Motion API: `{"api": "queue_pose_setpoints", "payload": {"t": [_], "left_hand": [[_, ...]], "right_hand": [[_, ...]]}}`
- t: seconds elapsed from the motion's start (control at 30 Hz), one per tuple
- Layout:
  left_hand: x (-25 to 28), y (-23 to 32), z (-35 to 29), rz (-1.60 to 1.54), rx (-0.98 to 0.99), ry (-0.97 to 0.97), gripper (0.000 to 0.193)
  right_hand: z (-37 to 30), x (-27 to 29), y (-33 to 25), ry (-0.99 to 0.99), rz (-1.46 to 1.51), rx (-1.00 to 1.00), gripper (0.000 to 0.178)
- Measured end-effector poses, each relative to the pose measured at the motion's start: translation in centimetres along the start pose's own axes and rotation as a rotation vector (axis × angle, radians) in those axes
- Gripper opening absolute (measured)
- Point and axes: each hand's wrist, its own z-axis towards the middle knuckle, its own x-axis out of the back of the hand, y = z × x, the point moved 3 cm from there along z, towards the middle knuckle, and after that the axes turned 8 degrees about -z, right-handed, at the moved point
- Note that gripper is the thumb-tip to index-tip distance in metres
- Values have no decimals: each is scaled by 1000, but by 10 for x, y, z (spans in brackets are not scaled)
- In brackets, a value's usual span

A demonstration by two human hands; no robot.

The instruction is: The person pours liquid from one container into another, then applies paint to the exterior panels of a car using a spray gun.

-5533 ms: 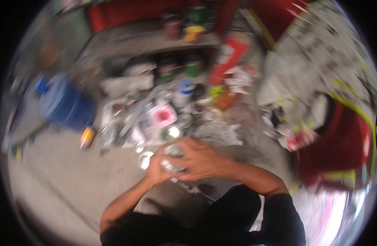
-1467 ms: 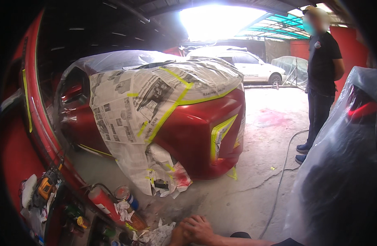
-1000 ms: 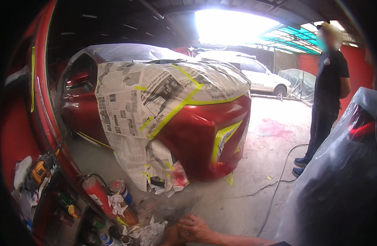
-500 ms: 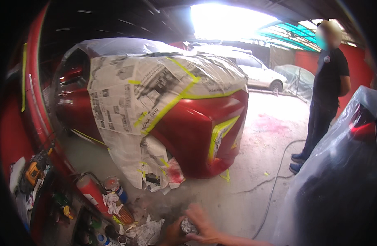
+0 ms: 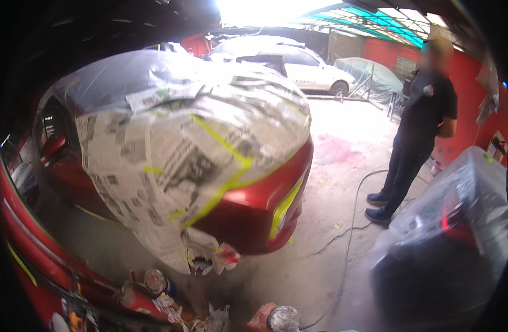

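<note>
At the lower edge my left hand (image 5: 259,318) is closed against the side of a round container with a crinkled silvery, foil-like top (image 5: 284,319). The body of the container is cut off by the picture's edge. My right hand is out of view. A grey hose (image 5: 348,243) runs over the floor toward the container; whether it joins there cannot be seen. Ahead stands a red car (image 5: 248,213), its front masked with newspaper (image 5: 171,149) and yellow-green tape (image 5: 218,196).
A person (image 5: 417,122) in dark clothes stands at the right. A plastic-covered object (image 5: 447,238) is at the near right. A red panel (image 5: 38,232), a can (image 5: 155,281) and crumpled paper (image 5: 215,320) lie at the left. A white car (image 5: 306,69) stands at the back.
The view has tilted up and shifted. My right hand, earlier over the container's top, has left the picture. The foil-topped container shows farther right and lower.
</note>
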Motion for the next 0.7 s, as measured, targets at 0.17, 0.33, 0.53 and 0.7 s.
{"api": "queue_pose_setpoints", "payload": {"t": [0.17, 0.33, 0.53, 0.7], "left_hand": [[5, 119, 80, -2, -76, -14, 81], [5, 206, 165, -11, -32, -89, 85], [-42, 247, 263, 12, -49, -30, 92], [-89, 274, 355, 2, -42, -63, 92]], "right_hand": [[-101, 120, -79, 36, 55, 198, 117], [-116, 245, -124, 453, 18, 370, 131], [-33, 321, -156, 143, 276, 466, 65], [59, 377, -154, -339, -9, 759, 42]]}}
